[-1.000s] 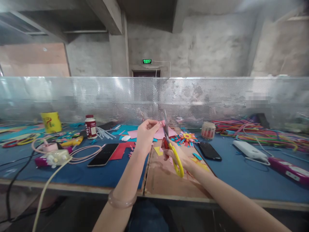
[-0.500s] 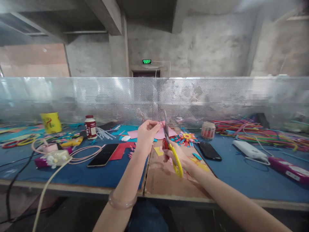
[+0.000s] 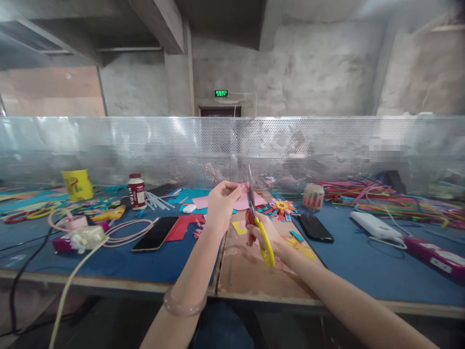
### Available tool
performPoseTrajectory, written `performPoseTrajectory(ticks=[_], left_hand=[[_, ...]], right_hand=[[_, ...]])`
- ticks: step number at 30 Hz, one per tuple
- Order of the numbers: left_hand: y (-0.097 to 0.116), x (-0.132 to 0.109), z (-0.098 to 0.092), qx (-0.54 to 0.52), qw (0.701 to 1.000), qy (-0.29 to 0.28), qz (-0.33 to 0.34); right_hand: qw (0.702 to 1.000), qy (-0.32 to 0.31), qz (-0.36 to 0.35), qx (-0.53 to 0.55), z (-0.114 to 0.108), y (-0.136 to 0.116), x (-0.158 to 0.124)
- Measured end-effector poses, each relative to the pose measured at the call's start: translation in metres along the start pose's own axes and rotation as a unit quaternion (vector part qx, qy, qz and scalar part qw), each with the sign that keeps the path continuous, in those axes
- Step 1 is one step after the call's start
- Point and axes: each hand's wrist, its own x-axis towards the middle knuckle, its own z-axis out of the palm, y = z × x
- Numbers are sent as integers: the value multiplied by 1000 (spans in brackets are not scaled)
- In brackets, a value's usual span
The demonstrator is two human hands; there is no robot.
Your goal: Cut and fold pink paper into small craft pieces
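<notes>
While the perforated metal screen [image 3: 109, 150] fills the whole back of the view, the blue-covered workbench [image 3: 363, 271] runs below it, cluttered edge to edge. A bare plywood board [image 3: 243, 276] sits in the middle of the bench, right under both arms.

Next down in size: a tangle of coloured strips [image 3: 395, 198] at far right, a yellow cup [image 3: 77, 184] at far left, and a white power bank [image 3: 376, 225]. There is a black phone [image 3: 155, 232] on the left and a second phone [image 3: 315, 227] on the right. A small bottle [image 3: 137, 191] and a paper flower [image 3: 281, 207] lie just behind the hands.

The hands are raised above the board, close together but not touching.

The left hand [image 3: 220, 206] has its fingertips pinched on a pink paper piece [image 3: 244, 186], which sticks out to the right of the fingers.

The right hand [image 3: 269, 237] is wrapped through the yellow handles of the scissors [image 3: 252, 208]. Their long axis is near vertical, with the handles low toward the person and the tip up against the screen. The blades look almost together; I can't tell whether they are fully closed.

Key relation: the pink piece sits directly left of the blades, touching or just beside them at mid-blade height and lying across the scissor axis. The left hand is the nearer one and carries it. The right hand sits lower and to the right, reaching the piece only through the blades.
</notes>
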Motion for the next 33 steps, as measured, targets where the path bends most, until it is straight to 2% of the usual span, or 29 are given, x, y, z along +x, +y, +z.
performPoseTrajectory(ticks=[6, 19, 26, 33], left_hand=[[0, -1, 1, -4, 1000, 2, -5], [-2, -1, 3, -40, 999, -1, -23], [-3, -1, 3, -55, 998, -2, -30], [-2, -1, 3, -58, 998, -7, -30]], right_hand=[[1000, 12, 4, 17, 0, 2, -1], [996, -7, -52, 78, 1, 12, 3], [998, 28, 3, 59, 4, 3, 1], [998, 40, 6, 45, 5, 9, 3]])
